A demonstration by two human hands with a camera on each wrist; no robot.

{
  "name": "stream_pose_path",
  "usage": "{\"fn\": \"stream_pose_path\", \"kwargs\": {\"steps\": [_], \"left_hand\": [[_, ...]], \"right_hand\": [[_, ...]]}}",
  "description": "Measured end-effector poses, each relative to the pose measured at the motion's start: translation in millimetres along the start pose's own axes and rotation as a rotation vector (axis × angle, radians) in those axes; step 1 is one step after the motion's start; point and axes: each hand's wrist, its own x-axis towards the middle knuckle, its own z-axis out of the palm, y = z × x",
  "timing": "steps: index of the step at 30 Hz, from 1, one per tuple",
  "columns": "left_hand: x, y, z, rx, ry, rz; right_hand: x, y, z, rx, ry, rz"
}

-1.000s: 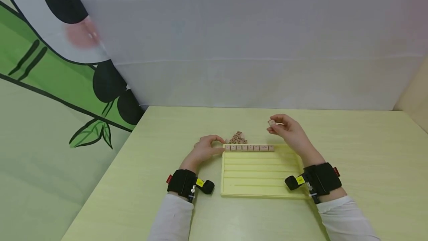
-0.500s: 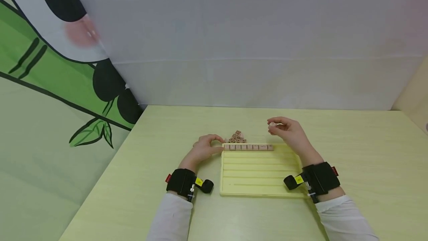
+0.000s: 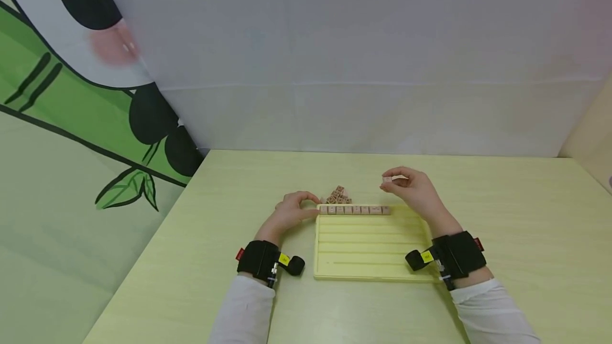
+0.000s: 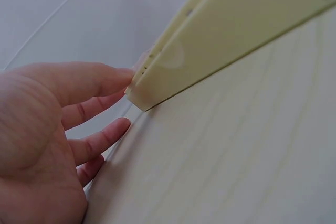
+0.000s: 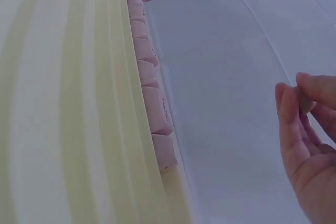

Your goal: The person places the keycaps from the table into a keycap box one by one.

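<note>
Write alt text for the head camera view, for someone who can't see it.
A person's right hand pinches a small block, held apart from a ridged yellow tray with a row of blocks along its far edge. The left hand touches the tray's far left corner, near a heap of loose blocks on a pale table.

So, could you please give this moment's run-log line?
right hand: pinches block; left hand: touches tray corner; block row: along tray's far edge; block pile: beyond tray

Block row (image 3: pixel 355 210) along far edge of tray (image 3: pixel 368 247), block heap (image 3: pixel 339 196) behind, perhaps touching.
</note>
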Motion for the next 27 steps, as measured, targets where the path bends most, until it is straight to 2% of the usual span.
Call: {"fn": "stream_pose_path", "kwargs": {"steps": [6, 15, 19, 22, 27], "left_hand": [[-0.8, -0.1, 1.2, -0.011, -0.005, -0.017], [-0.8, -0.2, 1.4, -0.003, 0.002, -0.015], [1.1, -0.8, 3.0, 0.008, 0.002, -0.001], [1.0, -1.4, 3.1, 0.012, -0.01, 0.005], [-1.8, -1.9, 0.2, 0.019, -0.001, 0.002]], "right_hand": [[-3, -1, -1, -0.072, 0.003, 0.0], [-3, 1, -4, -0.055, -0.014, 0.022], [-4, 2, -7, -0.082, -0.03, 0.023], [-7, 2, -9, -0.154, -0.032, -0.019], [-6, 0, -11, -0.269, -0.059, -0.143]]}}
